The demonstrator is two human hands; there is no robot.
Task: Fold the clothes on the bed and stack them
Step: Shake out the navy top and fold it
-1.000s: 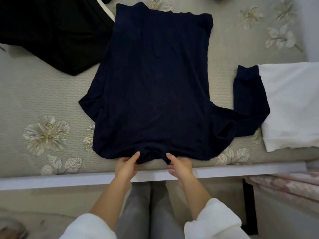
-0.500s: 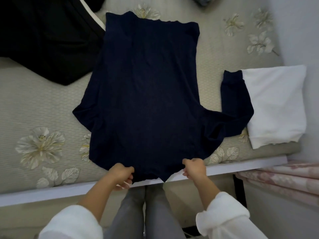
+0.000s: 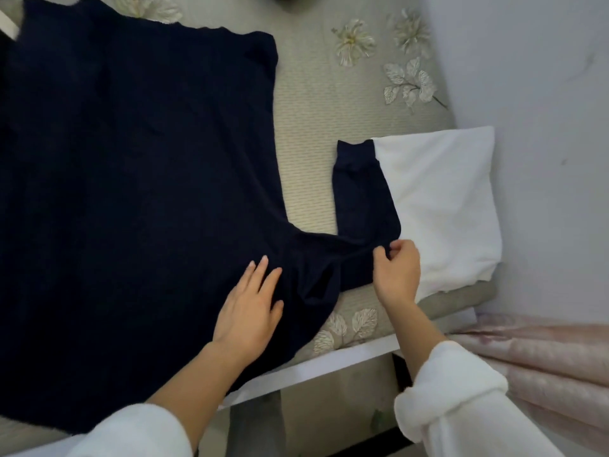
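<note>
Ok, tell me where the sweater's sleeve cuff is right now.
In the head view the cuff lies right of centre on the bed, touching the white folded cloth and up beyond the right hand.

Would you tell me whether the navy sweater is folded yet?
Spread, not folded: navy sweater lies flat on the bed, sleeve out sideways.

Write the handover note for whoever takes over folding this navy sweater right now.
Left hand: open, flat on the navy sweater near the armpit.
Right hand: pinching the sleeve at its bend, beside the folded white garment.
Sweater lies spread flat on the bed; sleeve cuff points toward the far side.
Done: sweater laid out.
Left: fold sleeves in, fold body, stack, likely on the white garment.
</note>
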